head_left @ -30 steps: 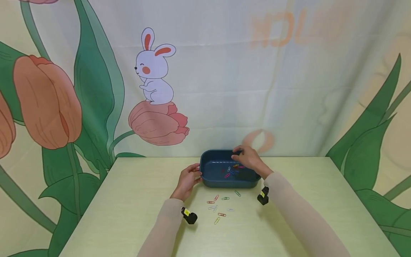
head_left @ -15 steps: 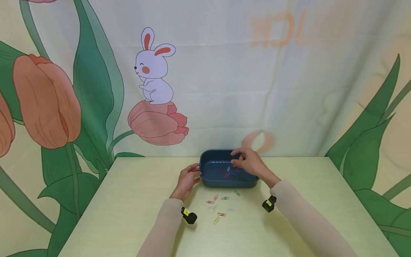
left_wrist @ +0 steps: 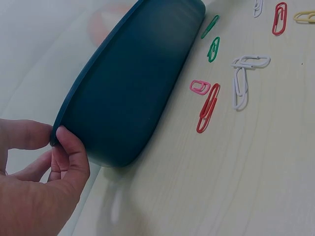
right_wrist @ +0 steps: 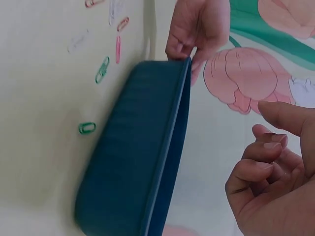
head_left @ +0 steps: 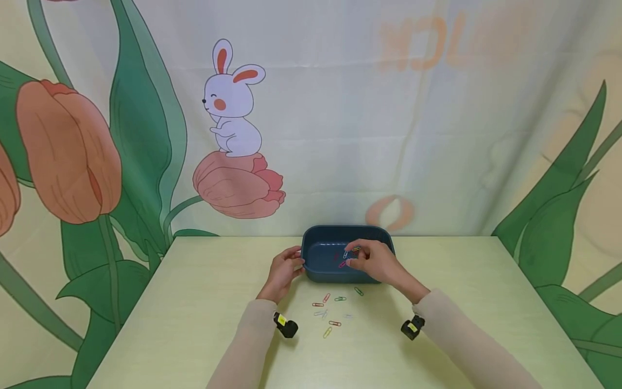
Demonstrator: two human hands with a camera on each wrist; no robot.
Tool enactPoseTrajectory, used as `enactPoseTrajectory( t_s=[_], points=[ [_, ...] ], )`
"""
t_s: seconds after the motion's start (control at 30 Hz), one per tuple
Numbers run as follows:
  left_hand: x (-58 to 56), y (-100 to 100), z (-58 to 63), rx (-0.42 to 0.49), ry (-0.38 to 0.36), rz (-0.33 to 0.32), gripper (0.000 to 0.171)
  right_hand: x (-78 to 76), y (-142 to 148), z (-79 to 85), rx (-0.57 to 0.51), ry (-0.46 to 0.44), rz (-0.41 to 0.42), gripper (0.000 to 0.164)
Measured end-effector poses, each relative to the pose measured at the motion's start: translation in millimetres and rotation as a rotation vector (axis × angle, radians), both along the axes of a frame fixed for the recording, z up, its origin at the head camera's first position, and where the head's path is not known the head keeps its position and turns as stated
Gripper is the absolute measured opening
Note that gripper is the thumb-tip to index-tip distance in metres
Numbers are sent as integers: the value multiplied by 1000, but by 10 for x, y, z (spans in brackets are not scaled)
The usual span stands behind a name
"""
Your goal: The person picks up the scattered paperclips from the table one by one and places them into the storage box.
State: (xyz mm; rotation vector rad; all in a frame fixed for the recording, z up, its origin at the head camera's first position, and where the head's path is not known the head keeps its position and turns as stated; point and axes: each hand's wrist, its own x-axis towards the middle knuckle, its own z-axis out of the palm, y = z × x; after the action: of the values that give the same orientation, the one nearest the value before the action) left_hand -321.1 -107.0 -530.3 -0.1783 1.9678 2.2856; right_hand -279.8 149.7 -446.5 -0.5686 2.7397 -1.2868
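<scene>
A dark blue plastic tray (head_left: 318,274) stands at the table's back edge with several coloured paper clips inside, among them a pink paper clip (head_left: 342,265) and a white paper clip (head_left: 345,254). My left hand (head_left: 283,274) pinches the tray's left rim between thumb and fingers, as the left wrist view shows closely. Over the tray's right half hovers my right hand (head_left: 381,263), hiding part of its contents. In the right wrist view its thumb and loosely bent fingers are apart, with nothing visible between them.
In front of the tray, several loose paper clips lie on the pale table (head_left: 194,324), including a green paper clip (head_left: 358,292), a red paper clip (head_left: 335,323) and a yellow paper clip (head_left: 328,332). A printed curtain (head_left: 320,108) hangs directly behind the table.
My right hand has come down and toward me, from the tray's back rim to over the clips inside. The left hand and the tray have stayed in place.
</scene>
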Motion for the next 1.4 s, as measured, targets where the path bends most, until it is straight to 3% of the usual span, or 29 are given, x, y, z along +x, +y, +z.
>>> enactPoseTrajectory(
  t_s=[0.27, 0.43, 0.53, 0.6, 0.97, 1.4],
  points=[
    [-1, -23, 14, 2, -9, -28, 47, 142, -32, -120, -9, -6, 20, 25],
    [48, -19, 109, -1, -10, -39, 48, 220, -60, -197, -4, -23, 33, 23],
    [47, -4, 92, 0, -2, -21, 46, 258, -69, -235, 2, -22, 46, 22],
    [-2, 1, 15, 1, 0, -7, 45, 285, -75, -256, 0, -25, 55, 22],
    [-16, 4, 8, -2, -7, -7, 45, 398, -89, -411, -11, -84, 75, 23],
    [-14, 10, 5, 4, -8, -6, 45, 444, -69, -718, 5, -107, 87, 25]
  ],
)
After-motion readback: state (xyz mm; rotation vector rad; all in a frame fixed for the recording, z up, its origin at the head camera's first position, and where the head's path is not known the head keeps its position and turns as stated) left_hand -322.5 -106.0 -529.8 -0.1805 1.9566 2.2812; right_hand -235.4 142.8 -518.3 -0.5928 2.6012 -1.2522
